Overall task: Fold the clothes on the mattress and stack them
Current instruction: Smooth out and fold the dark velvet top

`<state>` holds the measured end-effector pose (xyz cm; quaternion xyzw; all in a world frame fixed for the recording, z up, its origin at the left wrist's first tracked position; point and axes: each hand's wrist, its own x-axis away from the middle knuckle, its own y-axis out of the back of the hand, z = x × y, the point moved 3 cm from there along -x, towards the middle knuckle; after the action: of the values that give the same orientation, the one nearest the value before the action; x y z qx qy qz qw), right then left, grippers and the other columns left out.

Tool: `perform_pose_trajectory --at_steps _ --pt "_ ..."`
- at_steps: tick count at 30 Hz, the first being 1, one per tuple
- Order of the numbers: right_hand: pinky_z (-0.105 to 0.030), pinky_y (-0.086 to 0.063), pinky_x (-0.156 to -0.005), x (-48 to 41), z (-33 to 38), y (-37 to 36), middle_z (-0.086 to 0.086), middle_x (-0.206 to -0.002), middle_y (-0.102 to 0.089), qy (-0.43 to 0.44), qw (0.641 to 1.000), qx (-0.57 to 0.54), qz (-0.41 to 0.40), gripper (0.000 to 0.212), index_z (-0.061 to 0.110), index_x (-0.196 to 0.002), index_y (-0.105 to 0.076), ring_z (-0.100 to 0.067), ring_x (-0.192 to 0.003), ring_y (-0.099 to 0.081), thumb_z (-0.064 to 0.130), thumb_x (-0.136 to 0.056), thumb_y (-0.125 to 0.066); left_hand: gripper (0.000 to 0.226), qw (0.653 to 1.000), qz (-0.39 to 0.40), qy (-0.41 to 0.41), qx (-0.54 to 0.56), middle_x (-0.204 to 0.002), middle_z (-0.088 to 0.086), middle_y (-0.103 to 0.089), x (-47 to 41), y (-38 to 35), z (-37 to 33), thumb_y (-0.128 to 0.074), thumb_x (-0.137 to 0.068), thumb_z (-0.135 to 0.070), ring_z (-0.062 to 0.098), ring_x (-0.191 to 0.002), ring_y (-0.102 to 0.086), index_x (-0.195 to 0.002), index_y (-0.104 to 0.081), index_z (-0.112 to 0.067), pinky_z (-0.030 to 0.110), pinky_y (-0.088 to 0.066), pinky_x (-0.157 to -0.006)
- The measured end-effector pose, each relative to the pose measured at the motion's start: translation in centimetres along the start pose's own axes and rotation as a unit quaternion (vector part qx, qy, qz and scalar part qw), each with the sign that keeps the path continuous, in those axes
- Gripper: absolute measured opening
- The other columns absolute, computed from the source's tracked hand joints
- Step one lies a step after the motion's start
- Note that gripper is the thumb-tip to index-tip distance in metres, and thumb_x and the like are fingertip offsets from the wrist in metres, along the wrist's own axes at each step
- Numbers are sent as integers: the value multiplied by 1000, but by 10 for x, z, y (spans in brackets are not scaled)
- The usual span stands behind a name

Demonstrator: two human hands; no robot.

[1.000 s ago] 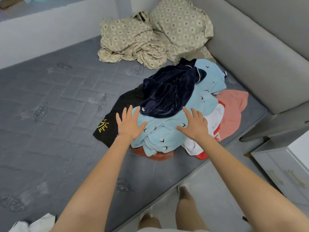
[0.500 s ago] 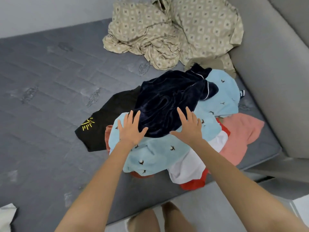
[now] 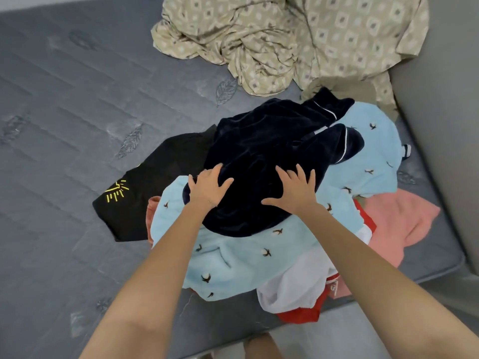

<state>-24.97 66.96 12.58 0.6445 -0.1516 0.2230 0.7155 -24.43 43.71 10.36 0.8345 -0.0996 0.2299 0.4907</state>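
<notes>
A heap of unfolded clothes lies on the grey quilted mattress (image 3: pixel 64 112). On top is a dark navy velvet garment (image 3: pixel 272 141) with white piping. Under it spreads a light blue garment (image 3: pixel 233 265) with small bird prints. A black shirt (image 3: pixel 155 182) with a yellow print sticks out to the left. A pink garment (image 3: pixel 399 224) and a white and red one (image 3: pixel 293 294) lie at the right and front. My left hand (image 3: pixel 207 187) and my right hand (image 3: pixel 295 190) rest with spread fingers on the navy garment's near part.
A crumpled beige patterned sheet and pillow (image 3: pixel 285 40) lie at the far end of the mattress. A grey padded headboard (image 3: pixel 445 125) rises along the right side. The mattress's front edge runs near my legs at the bottom of the view.
Both hands have moved forward from the light blue garment onto the navy one. The camera has come closer and tilted down over the heap.
</notes>
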Motion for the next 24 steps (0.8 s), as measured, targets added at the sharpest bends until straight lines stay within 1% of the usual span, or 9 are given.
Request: perform_pose_trajectory --at_steps 4,6,8,10,12,13,18,21,24 --pt "-52 2 -120 5 -7 -11 -4 -136 -54 17 998 15 -65 73 23 -141 -46 -28 -145 -22 64 -83 -62 27 998 -57 -12 14 -110 7 -63 -1 -4 -5 -47 -100 -33 28 -110 -56 -119 -57 -15 45 -26 -112" --pt "-49 1 -121 7 -11 -8 -3 -121 -62 19 994 -10 -105 58 22 -129 -57 -26 -138 -33 59 -86 -62 20 996 -73 -14 55 -98 8 -64 2 1 -6 -47 -100 -27 31 -99 -57 -107 -59 -11 46 -43 -96" --pt "-45 -3 -120 9 -12 -1 -2 -107 -67 23 989 -43 -142 48 19 -119 -65 -24 -124 -45 55 -87 -63 20 991 -93 -21 97 -89 8 -62 8 8 -7 -47 -101 -25 28 -88 -57 -98 -56 -8 45 -49 -79" --pt "-42 -19 -118 13 -5 11 -2 -90 -68 36 978 -95 -181 43 15 -107 -69 -23 -103 -58 53 -87 -65 19 983 -125 -24 131 -82 1 -55 16 18 -8 -47 -101 -26 19 -76 -53 -93 -50 -10 35 -48 -69" --pt "-38 -42 -97 20 9 27 -3 -77 -67 54 964 -148 -215 42 11 -97 -69 -22 -80 -61 52 -86 -66 17 976 -146 -33 158 -78 -5 -48 27 31 -13 -46 -101 -28 12 -71 -48 -92 -45 -14 26 -40 -62" --pt "-36 -46 -86 25 18 35 -3 -75 -66 59 958 -166 -227 43 10 -94 -69 -21 -74 -60 52 -86 -66 16 973 -151 -41 167 -79 -6 -47 33 37 -15 -46 -101 -29 11 -71 -47 -92 -43 -16 24 -37 -62" --pt "-35 -48 -63 61 61 65 -4 -66 -60 54 934 -229 -271 47 8 -79 -61 -20 -62 -56 55 -86 -65 15 955 -195 -99 199 -78 -14 -46 68 78 -16 -46 -101 -34 3 -68 -48 -96 -42 -20 18 -32 -63" --pt "-32 -44 -62 92 86 81 -2 -65 -59 35 918 -261 -298 48 9 -75 -59 -18 -61 -54 56 -85 -66 21 949 -212 -148 181 -82 -8 -52 98 114 -5 -46 -101 -35 8 -70 -49 -103 -48 -14 24 -36 -64" --pt "-31 -43 -63 129 118 93 2 -68 -60 13 902 -290 -319 45 13 -75 -58 -14 -64 -55 56 -85 -66 19 942 -219 -198 159 -83 1 -58 135 149 10 -46 -101 -34 15 -73 -53 -97 -47 -16 27 -38 -64"
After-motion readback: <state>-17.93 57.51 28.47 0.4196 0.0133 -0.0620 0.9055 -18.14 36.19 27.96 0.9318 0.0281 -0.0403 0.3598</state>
